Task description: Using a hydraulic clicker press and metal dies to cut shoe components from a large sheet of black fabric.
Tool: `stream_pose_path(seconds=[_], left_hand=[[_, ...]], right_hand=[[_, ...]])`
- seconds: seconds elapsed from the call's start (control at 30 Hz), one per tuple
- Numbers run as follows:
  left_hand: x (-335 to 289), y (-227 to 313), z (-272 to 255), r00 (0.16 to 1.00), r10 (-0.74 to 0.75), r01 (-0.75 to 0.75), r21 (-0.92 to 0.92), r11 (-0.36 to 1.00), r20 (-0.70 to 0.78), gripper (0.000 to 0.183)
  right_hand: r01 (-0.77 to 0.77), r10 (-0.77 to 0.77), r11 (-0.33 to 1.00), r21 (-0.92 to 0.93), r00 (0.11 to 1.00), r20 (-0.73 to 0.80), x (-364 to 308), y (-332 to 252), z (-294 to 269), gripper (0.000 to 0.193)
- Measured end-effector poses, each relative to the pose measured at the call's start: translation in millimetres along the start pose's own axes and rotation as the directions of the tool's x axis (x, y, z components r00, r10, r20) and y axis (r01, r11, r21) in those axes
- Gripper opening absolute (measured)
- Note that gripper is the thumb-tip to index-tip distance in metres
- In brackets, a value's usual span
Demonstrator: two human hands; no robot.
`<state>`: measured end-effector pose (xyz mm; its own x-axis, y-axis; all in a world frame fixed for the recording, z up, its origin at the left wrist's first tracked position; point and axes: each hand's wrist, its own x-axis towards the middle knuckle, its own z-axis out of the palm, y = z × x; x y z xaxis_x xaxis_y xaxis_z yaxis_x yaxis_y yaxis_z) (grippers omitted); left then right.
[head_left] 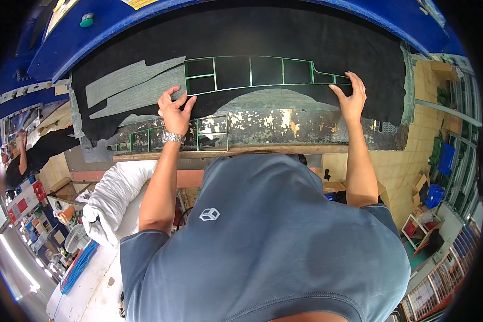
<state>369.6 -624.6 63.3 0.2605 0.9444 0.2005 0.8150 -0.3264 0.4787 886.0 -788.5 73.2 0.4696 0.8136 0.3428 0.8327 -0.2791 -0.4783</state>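
Note:
A long green-edged cutting die (250, 72), an open metal frame split by crossbars, lies on a sheet of black material (155, 40). My left hand (175, 114) grips the die's near left corner between thumb and fingers. At the narrow right tip, my right hand (353, 100) pinches the frame, thumb on the near side and fingers on the far side. Left of the die, long cut-outs in the black sheet expose a grey layer (112, 85). A curved cut-out (279, 98) opens just below the die. A second cutting die (198, 140) lies nearer me, left of centre.
A worn metal plate (306, 124) with a wooden front edge (263, 149) borders the sheet. Beyond it runs a blue machine beam (381, 17) with a green button (87, 20). Bundled white cloth (121, 190) sits at left. Another person (35, 153) works far left.

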Motion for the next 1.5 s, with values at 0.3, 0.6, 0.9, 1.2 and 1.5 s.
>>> stream_pose_path(seconds=[0.3, 0.6, 0.9, 1.2, 1.5], left_hand=[[-3.6, 2.6, -1.5, 1.000, -0.014, 0.014, -0.017, 1.000, 0.016, 0.026], [2.0, 11.2, -11.2, 0.995, 0.069, -0.073, 0.065, 0.995, 0.068, 0.036], [-42.5, 2.5, -120.6, 0.728, 0.110, -0.360, 0.242, 0.901, 0.677, 0.114], [-34.2, -21.6, -122.8, 0.726, 0.179, -0.416, 0.217, 0.883, 0.664, 0.113], [-32.9, 99.2, -119.5, 0.836, 0.238, -0.391, 0.232, 0.891, 0.495, 0.104]], right_hand=[[0.008, -0.008, 0.999, 0.034, 1.000, -0.013, -6.4, 2.4, 2.4, 0.064], [0.007, -0.007, 1.000, 0.007, 1.000, 0.003, -2.8, -2.8, -5.8, 0.072], [-0.017, 0.016, 0.998, 0.068, 1.000, 0.020, -44.2, -50.9, -35.5, 0.063], [0.259, -0.332, 0.915, 0.308, 0.919, 0.214, -42.8, -148.9, -15.9, 0.046], [0.485, -0.602, 0.797, 0.360, 0.588, 0.540, -38.0, -282.7, -22.5, 0.085]])
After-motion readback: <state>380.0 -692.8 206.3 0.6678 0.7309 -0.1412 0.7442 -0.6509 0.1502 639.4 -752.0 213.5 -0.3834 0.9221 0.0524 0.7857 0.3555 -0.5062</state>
